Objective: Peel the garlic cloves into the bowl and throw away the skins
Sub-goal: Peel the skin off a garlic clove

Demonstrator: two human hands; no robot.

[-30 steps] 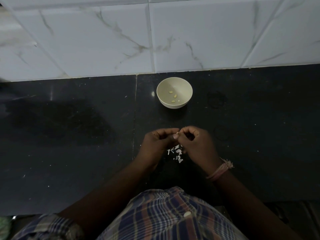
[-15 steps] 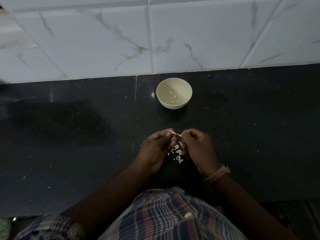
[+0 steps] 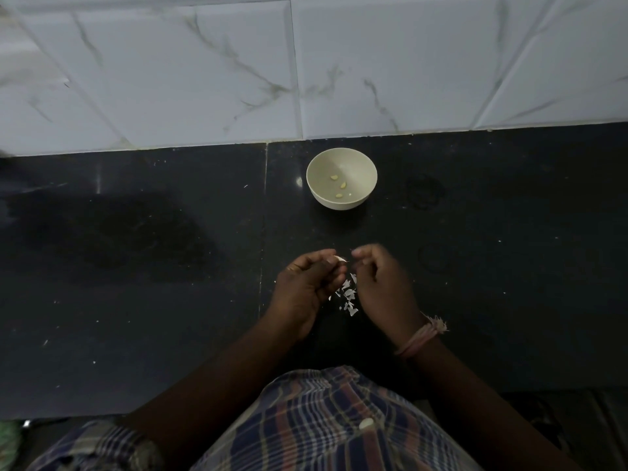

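Note:
My left hand pinches a small garlic clove at its fingertips, a pale tip of it showing. My right hand is just to the right, its fingertips pinched together beside the clove; whether a bit of skin is in them is too small to tell. Below and between the hands a little heap of white garlic skins lies on the dark counter. Farther back stands a cream bowl with three peeled cloves inside.
The black stone counter runs to a white marbled tile wall behind the bowl. A seam in the counter passes left of my hands. My checked shirt fills the bottom of the view.
My hands have drawn slightly apart; the right fingertips pulled away from the clove toward the right. The bowl and skins have not moved.

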